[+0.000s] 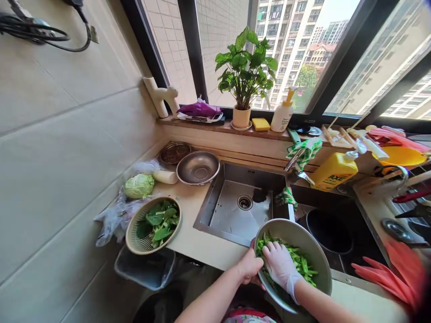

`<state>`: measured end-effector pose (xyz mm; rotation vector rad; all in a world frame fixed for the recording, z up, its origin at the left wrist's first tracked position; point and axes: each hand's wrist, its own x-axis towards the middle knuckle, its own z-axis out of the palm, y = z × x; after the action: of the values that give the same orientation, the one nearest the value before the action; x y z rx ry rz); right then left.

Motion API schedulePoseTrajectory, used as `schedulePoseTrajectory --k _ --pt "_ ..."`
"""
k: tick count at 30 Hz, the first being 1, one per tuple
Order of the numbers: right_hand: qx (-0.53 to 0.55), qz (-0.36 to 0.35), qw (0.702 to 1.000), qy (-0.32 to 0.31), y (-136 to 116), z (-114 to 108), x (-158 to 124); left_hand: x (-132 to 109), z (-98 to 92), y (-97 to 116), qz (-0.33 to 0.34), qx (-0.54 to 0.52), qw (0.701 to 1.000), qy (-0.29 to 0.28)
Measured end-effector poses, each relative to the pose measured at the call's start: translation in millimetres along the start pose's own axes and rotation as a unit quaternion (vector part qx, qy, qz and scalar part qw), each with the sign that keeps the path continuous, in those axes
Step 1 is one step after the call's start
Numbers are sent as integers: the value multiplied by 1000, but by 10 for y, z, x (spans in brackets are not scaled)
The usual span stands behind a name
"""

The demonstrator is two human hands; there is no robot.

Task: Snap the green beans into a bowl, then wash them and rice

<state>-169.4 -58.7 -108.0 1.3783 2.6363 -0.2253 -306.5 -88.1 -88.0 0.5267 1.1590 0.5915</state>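
Observation:
A steel bowl (311,244) of cut green vegetable pieces (303,262) sits at the sink's front edge. My left hand (249,267) is bare and grips the bowl's near-left rim, fingers wrapped on it. My right hand (280,265) wears a thin clear glove and rests inside the bowl on the greens, fingers curled down into them; whether it holds any is hidden.
A steel sink (235,204) lies left of the bowl. On the counter stand a basket of leafy greens (153,224), a cabbage (138,185) and an empty steel bowl (198,167). A potted plant (244,76) and soap bottle (282,114) stand on the sill. Pink gloves (390,273) lie right.

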Motion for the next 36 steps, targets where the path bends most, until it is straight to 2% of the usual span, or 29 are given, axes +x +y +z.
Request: schedulePoseTrajectory --k 3,7,10,13,16,18,22,26,30,36 --pt "34 5 999 -26 27 -51 231 -49 11 44 -10 10 1000 -6" --pt "98 73 991 -45 143 -244 423 -93 61 67 -32 16 999 27" --pt "151 73 984 -52 305 -430 331 -126 103 12 -17 9 999 41" --pt "149 52 987 -34 470 -561 -8 -162 136 -48 9 -23 998 55" --pt "96 81 990 -57 526 -530 -375 -177 169 -65 -5 -49 996 77" --pt "68 112 988 -77 484 -420 -493 -175 189 -58 -18 -51 996 70" --pt "57 170 977 -115 332 -171 -402 -164 215 -54 -29 -38 997 54" --pt "71 184 970 -141 274 -69 -232 -152 233 -92 -24 -26 997 69" --pt "112 191 963 -153 302 -130 -176 -141 258 -148 -10 -36 997 70" --pt "211 167 951 -151 501 -468 -264 -195 253 -208 -5 -59 995 86"
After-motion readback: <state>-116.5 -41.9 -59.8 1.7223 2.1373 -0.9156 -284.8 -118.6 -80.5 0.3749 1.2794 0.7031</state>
